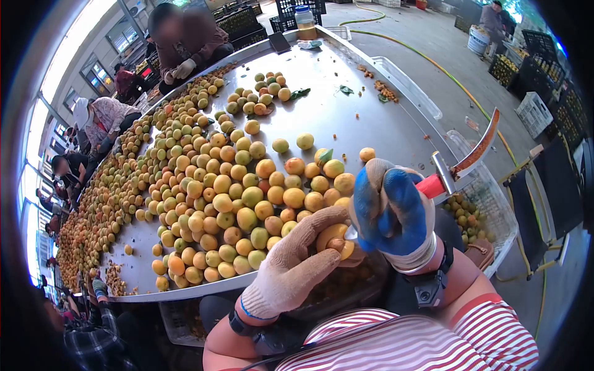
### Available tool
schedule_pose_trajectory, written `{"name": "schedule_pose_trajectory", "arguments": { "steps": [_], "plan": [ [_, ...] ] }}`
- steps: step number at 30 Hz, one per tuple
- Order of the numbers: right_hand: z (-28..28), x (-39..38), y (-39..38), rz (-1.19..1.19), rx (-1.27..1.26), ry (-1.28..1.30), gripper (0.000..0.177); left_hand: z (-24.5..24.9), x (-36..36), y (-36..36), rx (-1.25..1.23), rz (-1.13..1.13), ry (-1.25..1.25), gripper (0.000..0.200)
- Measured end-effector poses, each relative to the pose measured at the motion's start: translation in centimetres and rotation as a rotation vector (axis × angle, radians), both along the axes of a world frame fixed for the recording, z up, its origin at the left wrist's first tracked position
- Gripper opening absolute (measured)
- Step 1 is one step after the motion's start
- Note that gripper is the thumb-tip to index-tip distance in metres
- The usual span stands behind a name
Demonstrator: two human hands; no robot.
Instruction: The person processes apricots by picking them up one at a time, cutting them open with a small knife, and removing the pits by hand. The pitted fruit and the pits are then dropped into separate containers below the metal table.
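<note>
My left hand [296, 266], in a tan and white knit glove, is closed around a cut apricot [335, 241]. The apricot's flesh is split and the brown pit shows. My right hand [393, 213], in a blue-coated glove, is closed around the red handle of a curved knife [476, 151]. Its stained blade points up and to the right, away from the fruit. A small shiny tip shows between the right hand and the apricot; what it belongs to is partly hidden. Many whole apricots [247, 219] lie on the metal table just beyond my hands.
The metal table [371, 123] has a raised rim and bears fruit scraps and leaves. A jar [304, 21] stands at its far end. A crate of apricots [467, 216] sits at my right, near a folding chair [544, 198]. Co-workers [102, 120] line the left side. A hose [445, 71] crosses the floor.
</note>
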State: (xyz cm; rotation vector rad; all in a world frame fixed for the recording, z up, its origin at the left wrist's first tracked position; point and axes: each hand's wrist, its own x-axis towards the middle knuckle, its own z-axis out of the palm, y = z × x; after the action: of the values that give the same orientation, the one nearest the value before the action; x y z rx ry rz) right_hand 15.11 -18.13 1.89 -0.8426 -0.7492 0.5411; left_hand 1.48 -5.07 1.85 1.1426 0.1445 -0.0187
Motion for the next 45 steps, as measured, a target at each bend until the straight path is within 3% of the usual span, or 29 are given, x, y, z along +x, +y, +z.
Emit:
{"name": "schedule_pose_trajectory", "arguments": {
  "steps": [3,5,6,8,10,12,14,15,16,19,21,23,25,26,27,28,32,36,37,39,41,43,45],
  "plan": [
    [-1.1,-0.2,-0.1,-0.009,-0.073,0.046,0.049,-0.7,0.0,-0.1,0.124,0.034,-0.011,0.049],
    [-2.0,0.2,0.1,0.116,0.086,0.082,0.028,-0.8,0.0,-0.3,0.189,0.044,-0.009,0.047],
    [-2.4,-0.4,0.0,0.087,0.047,0.228,0.024,-0.6,0.1,-0.6,0.273,0.075,-0.03,0.047],
    [-2.7,-0.7,0.5,0.075,0.062,0.261,0.022,-1.0,0.0,-0.8,0.36,0.108,-0.05,0.046],
    [-3.0,-1.0,1.1,0.065,0.076,0.293,0.02,-2.6,-0.1,-0.6,0.645,0.175,-0.152,0.047],
    [-3.1,-1.2,1.7,-0.044,0.061,0.445,0.019,-2.7,-0.1,-1.0,0.71,0.201,-0.153,0.048],
    [-2.1,-1.5,1.7,-0.126,-0.051,0.358,0.024,-3.4,0.3,-1.1,0.867,0.252,-0.239,0.05],
    [-1.7,-1.6,1.8,-0.214,-0.164,0.271,0.03,-4.0,0.5,-1.1,0.874,0.261,-0.237,0.05],
    [-1.9,-1.7,1.7,-0.153,-0.097,0.398,0.018,-4.5,0.6,-1.2,0.873,0.268,-0.241,0.051],
    [-3.1,-1.4,1.6,-0.053,-0.054,0.43,0.004,-4.3,0.6,-1.7,0.824,0.251,-0.204,0.055],
    [-4.6,-1.1,2.1,-0.128,-0.121,0.346,0.006,-4.0,0.7,-1.8,0.965,0.248,-0.219,0.053],
    [-6.0,-0.5,2.7,-0.763,-0.253,-0.711,0.011,-4.6,1.0,-1.5,0.936,0.263,-0.239,0.051],
    [-5.7,-0.4,2.6,-0.711,-0.253,-0.573,0.011,-5.5,1.2,-0.6,0.997,0.243,-0.29,0.046],
    [-4.0,0.1,2.0,-0.361,-0.261,-0.174,0.019,-4.8,1.2,-0.5,1.003,0.247,-0.29,0.046],
    [-3.1,0.7,1.6,-0.004,-0.258,0.217,0.03,-3.7,1.3,-0.4,0.672,0.156,-0.114,0.044],
    [-3.5,1.6,1.6,0.172,-0.163,0.24,0.035,-3.1,1.3,-0.2,0.338,0.067,0.055,0.041],
    [-1.6,2.5,1.4,0.299,-0.226,0.124,0.037,-3.2,1.2,1.0,0.212,-0.026,0.111,0.044],
    [-2.7,1.3,1.8,0.122,-0.266,0.126,0.037,-3.2,1.1,-0.1,0.153,0.035,0.072,0.034],
    [-3.2,0.7,2.2,0.15,-0.254,0.124,0.037,-3.7,0.9,-0.1,0.29,0.043,0.075,0.036],
    [-4.0,-0.5,2.8,-0.159,-0.286,0.012,0.036,-4.9,0.7,-0.5,0.407,0.091,-0.009,0.039],
    [-4.3,-0.7,2.8,-0.076,-0.234,0.084,0.035,-4.9,0.8,-0.8,0.681,0.186,-0.067,0.043],
    [-5.0,-0.6,3.2,-0.266,-0.19,-0.219,0.035,-4.3,1.1,-1.0,0.807,0.227,-0.12,0.049],
    [-4.7,-0.8,3.2,-0.185,-0.154,-0.09,0.036,-5.3,1.5,-1.3,0.885,0.292,-0.194,0.049]
  ]
}}
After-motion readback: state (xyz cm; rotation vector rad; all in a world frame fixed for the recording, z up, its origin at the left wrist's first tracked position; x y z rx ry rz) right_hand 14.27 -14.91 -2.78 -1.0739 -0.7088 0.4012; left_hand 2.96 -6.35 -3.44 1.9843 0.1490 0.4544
